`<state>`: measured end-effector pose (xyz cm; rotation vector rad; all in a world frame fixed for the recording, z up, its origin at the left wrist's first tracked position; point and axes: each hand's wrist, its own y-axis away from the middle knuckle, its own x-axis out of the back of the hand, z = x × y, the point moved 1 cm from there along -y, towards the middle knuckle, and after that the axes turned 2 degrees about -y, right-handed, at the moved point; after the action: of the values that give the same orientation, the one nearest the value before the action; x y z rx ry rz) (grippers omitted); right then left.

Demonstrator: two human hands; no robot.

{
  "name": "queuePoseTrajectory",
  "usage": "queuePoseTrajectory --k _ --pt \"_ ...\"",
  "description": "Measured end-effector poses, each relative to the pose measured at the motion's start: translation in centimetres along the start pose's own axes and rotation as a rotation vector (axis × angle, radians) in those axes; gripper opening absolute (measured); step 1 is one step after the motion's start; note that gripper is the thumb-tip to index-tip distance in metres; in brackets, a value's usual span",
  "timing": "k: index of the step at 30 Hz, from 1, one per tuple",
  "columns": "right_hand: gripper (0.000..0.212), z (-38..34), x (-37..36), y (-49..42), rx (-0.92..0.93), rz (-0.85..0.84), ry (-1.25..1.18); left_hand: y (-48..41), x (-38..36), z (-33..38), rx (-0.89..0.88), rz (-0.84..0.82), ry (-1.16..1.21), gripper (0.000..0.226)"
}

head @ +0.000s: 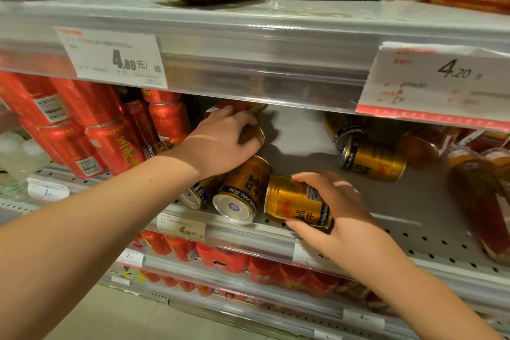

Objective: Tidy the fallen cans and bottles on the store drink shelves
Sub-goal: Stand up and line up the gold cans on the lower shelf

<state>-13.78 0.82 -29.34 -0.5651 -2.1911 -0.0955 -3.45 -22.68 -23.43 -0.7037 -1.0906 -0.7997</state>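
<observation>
Both hands are in on the middle shelf (414,243). The right hand (339,207) has its fingers (309,176) and thumb wrapped round a front can (289,201) lying on its side at the shelf lip. The left hand (229,141) reaches deeper, its fingers curled over the top of a back can (252,134), gripping it as far as I can see. These are small, stiff metal cans, likely full and so heavy for their size, smooth and apt to roll. They are best taken round the ribbed body, as the right hand does, then stood on the base. I count seven gold cans (242,190) on this shelf, most on their sides, two partly hidden by the left arm. Red cans (110,143) at the left, roughly eight showing, lean. At the right some three bottles (469,174) lie fallen
</observation>
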Motion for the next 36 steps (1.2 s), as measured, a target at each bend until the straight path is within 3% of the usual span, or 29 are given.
queuePoseTrajectory --k 5,9,15,24,30,33,36 --pt "0.065 0.4 1.3 -0.7 -0.074 -0.125 -0.112 1.3 -0.1 1.3 -0.112 -0.001 0.047 0.032" --pt "0.073 0.1 1.4 -1.3 -0.118 -0.150 -0.121 1.7 -0.2 1.7 -0.109 0.006 0.077 0.030" --pt "0.073 0.9 1.0 -1.9 -0.158 0.030 -0.286 1.7 -0.2 2.0 -0.095 -0.007 0.093 0.036" --pt "0.072 1.5 0.5 -1.8 -0.182 0.076 -0.244 2.6 -0.7 4.1 -0.290 -0.218 0.052 0.057" --pt "0.049 2.6 0.4 -2.0 -0.199 0.199 -0.274 2.5 -1.1 4.6 -0.232 -0.247 0.068 0.066" --pt "0.041 2.7 0.4 -1.9 -0.207 0.330 -0.361 2.6 -1.2 5.3 -0.235 -0.252 0.021 0.060" --pt "0.021 1.9 0.3 -1.8 -0.186 0.293 -0.358 2.8 -1.1 5.3 -0.250 -0.268 0.028 0.044"
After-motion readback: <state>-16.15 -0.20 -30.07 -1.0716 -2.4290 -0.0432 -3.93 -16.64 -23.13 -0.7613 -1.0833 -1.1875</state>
